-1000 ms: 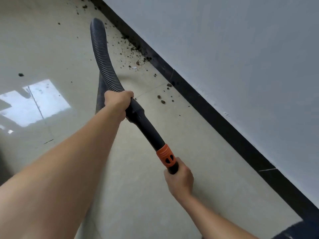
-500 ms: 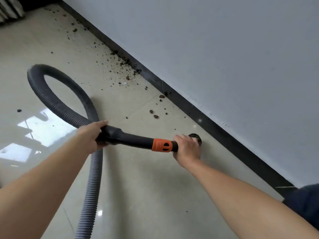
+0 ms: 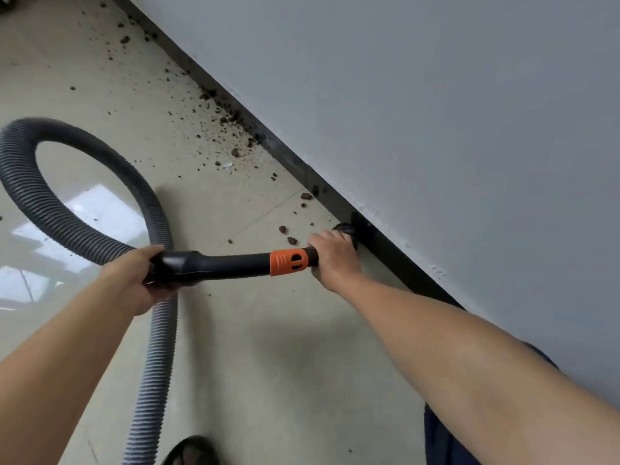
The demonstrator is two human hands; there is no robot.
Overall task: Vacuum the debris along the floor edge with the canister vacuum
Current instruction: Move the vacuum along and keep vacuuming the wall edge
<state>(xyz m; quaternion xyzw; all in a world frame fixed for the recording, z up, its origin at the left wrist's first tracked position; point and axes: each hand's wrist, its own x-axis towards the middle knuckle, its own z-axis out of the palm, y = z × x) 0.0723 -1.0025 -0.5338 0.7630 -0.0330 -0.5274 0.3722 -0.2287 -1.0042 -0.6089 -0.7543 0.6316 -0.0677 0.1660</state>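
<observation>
Gripping the smooth black wand [image 3: 228, 263] at its flared cuff, the left hand [image 3: 134, 280] is wrapped round it where the ribbed grey hose [image 3: 67, 229] loops over the glossy beige floor [image 3: 268, 364]. The right hand [image 3: 333, 260] is clenched round the tube just past the orange collar [image 3: 289, 261]. The dark nozzle [image 3: 345, 228], partly hidden, sits at the black baseboard [image 3: 292, 162], and brown crumbs of debris [image 3: 235, 152] lie scattered farther along that floor edge.

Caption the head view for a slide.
Left hand and right hand grip the vacuum wand, its nozzle at the baseboard, debris scattered ahead.
</observation>
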